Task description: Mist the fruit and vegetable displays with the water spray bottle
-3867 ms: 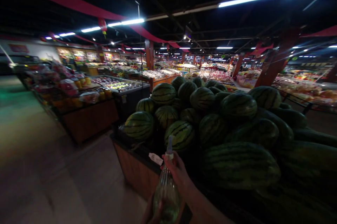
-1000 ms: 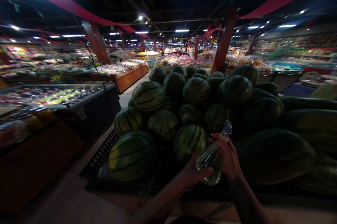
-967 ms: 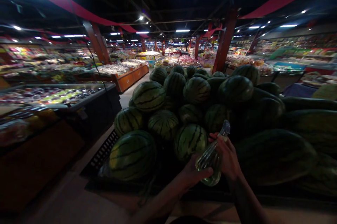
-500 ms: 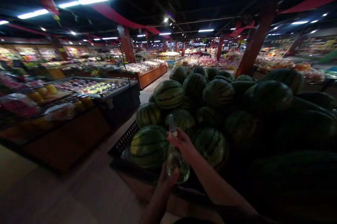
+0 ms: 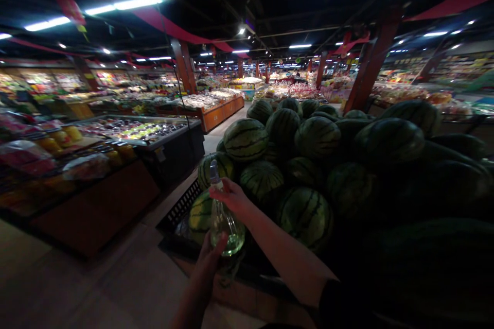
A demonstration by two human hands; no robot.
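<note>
A clear spray bottle (image 5: 233, 242) with a greyish nozzle leans slightly to the left in front of me, some liquid lying at its bottom. My right hand (image 5: 232, 197) is closed around its neck, just under the nozzle. Lower down, my left hand (image 5: 211, 250) grips the side of the bottle near its base, thumb on the front. Right behind the bottle is a striped watermelon (image 5: 198, 215), partly covered by it. A black crate edge (image 5: 181, 205) runs beside that melon.
A large heap of watermelons (image 5: 262, 179) fills the stand on the right, much of it in deep shadow. An aisle floor (image 5: 127, 272) runs along the left. Beyond it stand a dark display case (image 5: 173, 146) and a wooden-sided counter (image 5: 100, 205) with jars and bagged goods.
Both hands and the spray bottle have moved to the left, and the bottle now leans left. It now covers part of the front watermelon. The view has shifted only a little.
</note>
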